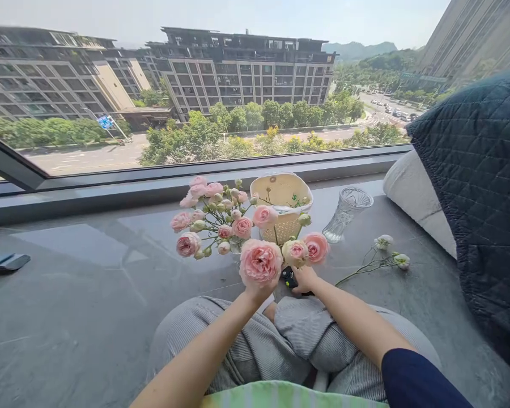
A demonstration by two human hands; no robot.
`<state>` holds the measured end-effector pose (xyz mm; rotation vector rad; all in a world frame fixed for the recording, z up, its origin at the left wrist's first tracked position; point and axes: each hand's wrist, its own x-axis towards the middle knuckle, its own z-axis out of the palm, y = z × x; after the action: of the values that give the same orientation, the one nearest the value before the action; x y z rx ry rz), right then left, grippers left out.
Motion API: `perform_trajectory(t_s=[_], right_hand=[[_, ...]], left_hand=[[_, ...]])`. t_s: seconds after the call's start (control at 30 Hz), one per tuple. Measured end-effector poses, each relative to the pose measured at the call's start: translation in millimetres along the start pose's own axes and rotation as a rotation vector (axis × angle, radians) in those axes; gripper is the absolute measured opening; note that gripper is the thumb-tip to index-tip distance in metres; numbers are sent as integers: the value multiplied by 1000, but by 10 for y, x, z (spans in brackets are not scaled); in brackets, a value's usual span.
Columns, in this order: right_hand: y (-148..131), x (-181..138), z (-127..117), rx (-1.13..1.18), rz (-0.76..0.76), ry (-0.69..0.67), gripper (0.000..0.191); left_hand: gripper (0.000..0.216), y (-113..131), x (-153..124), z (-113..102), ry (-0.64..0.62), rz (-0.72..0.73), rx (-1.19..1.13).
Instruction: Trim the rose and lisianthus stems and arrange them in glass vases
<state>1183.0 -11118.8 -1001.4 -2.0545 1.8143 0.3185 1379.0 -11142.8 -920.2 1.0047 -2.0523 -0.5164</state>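
My left hand (pixel 260 291) is closed behind a large pink rose (pixel 260 263), apparently round its stem, with most of the fingers hidden by the bloom. Beside it, my right hand (pixel 305 279) is closed on a black tool with a yellow-green spot (pixel 288 277); its working end cannot be made out. Just above the hands a pale cream-pink rose (pixel 296 253) and another pink rose (pixel 316 247) stick up. Farther left, a spray of pink roses and buds (pixel 225 218) stands in a clear glass vase (pixel 237 245), largely covered by blooms.
Behind the roses stands a cream basket (pixel 280 190) with a few stems in it. An hourglass-shaped glass vase (pixel 340 216) is to its right. A white-flowered stem (pixel 365 265) lies on the grey floor (pixel 89 317). A dark quilted cover (pixel 480 187) borders the right; a window frame (pixel 174 175) runs behind.
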Motion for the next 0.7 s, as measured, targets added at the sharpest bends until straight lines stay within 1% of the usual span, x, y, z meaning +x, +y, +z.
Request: perform_trajectory(t_s=[0.03, 0.1, 0.17, 0.2, 0.27, 0.3, 0.37, 0.4, 0.43, 0.47, 0.5, 0.53, 0.57, 0.6, 0.63, 0.7], right_hand=[[-10, -4, 3, -6, 3, -6, 91], [-42, -1, -27, -6, 15, -20, 90], [-59, 21, -150, 10, 36, -27, 83], [-46, 35, -263, 22, 51, -15, 77], [43, 33, -604, 49, 95, 51, 61], [115, -2, -824, 65, 124, 111, 50], [272, -180, -1317, 91, 201, 242, 38], [329, -330, -1561, 114, 254, 359, 36], [354, -514, -1783, 230, 343, 655, 30], [339, -720, -1972, 329, 389, 962, 24], [283, -934, -2118, 400, 368, 1231, 21], [191, -1137, -2220, 444, 286, 1438, 19], [73, -1317, -2278, 470, 158, 1585, 16], [-58, -1461, -2302, 464, 19, 1655, 13], [-188, -1565, -2302, 411, -97, 1675, 12], [-404, -1658, -2269, 272, -247, 1646, 17]], left_hand=[[20, 8, 4, 9, -11, -5, -10], [19, 46, 17, 6, -40, -19, -39], [17, 105, 31, -20, -83, -26, -84], [16, 138, 36, -39, -106, -30, -112], [13, 208, 44, -78, -148, -47, -168], [12, 243, 46, -98, -163, -60, -191], [11, 314, 51, -134, -181, -88, -213], [10, 351, 55, -151, -190, -96, -218], [10, 389, 61, -168, -200, -99, -223], [9, 427, 68, -184, -209, -96, -227], [9, 464, 76, -199, -218, -93, -232], [9, 499, 85, -213, -223, -92, -237], [9, 532, 94, -226, -225, -92, -240], [9, 563, 103, -238, -226, -96, -242], [9, 590, 110, -249, -227, -103, -244], [8, 636, 117, -266, -235, -122, -253]])
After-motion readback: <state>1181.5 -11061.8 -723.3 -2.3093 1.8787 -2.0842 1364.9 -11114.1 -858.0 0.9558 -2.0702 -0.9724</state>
